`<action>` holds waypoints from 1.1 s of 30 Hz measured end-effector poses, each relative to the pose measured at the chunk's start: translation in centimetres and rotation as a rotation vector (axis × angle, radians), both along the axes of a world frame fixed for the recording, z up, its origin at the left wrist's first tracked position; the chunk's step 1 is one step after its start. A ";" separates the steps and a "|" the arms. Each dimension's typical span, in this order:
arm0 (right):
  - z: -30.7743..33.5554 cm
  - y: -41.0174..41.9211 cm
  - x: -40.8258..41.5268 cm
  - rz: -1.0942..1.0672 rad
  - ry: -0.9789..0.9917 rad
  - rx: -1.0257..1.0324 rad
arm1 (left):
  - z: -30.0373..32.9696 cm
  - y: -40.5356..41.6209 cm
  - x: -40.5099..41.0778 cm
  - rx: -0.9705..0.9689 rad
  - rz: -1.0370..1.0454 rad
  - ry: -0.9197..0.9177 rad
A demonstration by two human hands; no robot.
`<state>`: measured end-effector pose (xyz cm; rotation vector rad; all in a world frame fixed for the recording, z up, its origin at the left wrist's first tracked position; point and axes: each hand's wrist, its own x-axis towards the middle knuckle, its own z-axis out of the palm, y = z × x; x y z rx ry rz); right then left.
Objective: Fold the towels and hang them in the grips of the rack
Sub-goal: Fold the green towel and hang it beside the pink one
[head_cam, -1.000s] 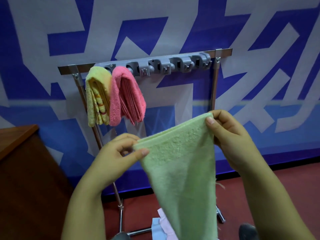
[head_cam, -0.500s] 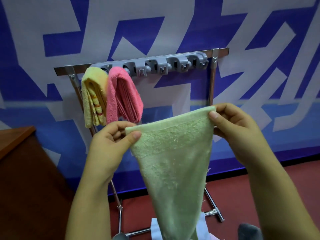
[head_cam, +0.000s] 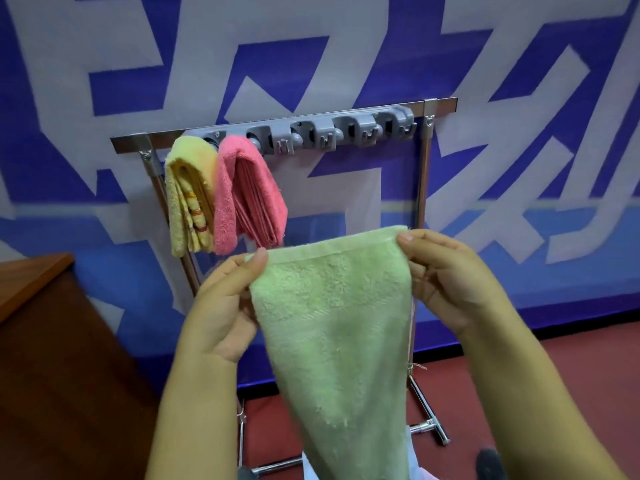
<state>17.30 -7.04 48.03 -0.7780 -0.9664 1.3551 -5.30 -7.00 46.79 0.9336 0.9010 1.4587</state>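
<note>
Red floor (head_cam: 571,382), blue-white wall banner (head_cam: 519,133), brown wooden table (head_cam: 31,282)

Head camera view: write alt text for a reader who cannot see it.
Two hands, left and right, pinch the top corners of a green towel that hangs down in front of a metal rack. A folded yellow towel and a folded pink towel already hang at the left end of its row of grey grips; the other grips hold nothing.
</note>
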 end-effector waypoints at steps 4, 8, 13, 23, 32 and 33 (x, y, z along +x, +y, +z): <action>-0.6 -0.4 -1.0 -0.128 -0.060 -0.005 | 0.0 -0.5 1.5 0.038 0.030 -0.026; -0.6 -1.1 -2.2 -0.206 -0.154 0.058 | 1.1 -1.8 3.1 0.089 0.003 0.021; -0.4 -2.4 -3.6 -0.256 -0.320 0.183 | 1.5 -3.2 4.9 0.146 0.003 0.138; -0.1 -4.2 -4.0 -0.346 -0.617 0.445 | 2.1 -4.7 5.8 0.225 0.065 0.247; -0.6 -4.1 -3.9 -0.425 -0.710 0.600 | 2.3 -5.6 5.9 0.235 0.082 0.284; -0.7 -4.1 -4.0 -0.435 -0.714 0.615 | 2.3 -5.7 5.9 0.234 0.080 0.288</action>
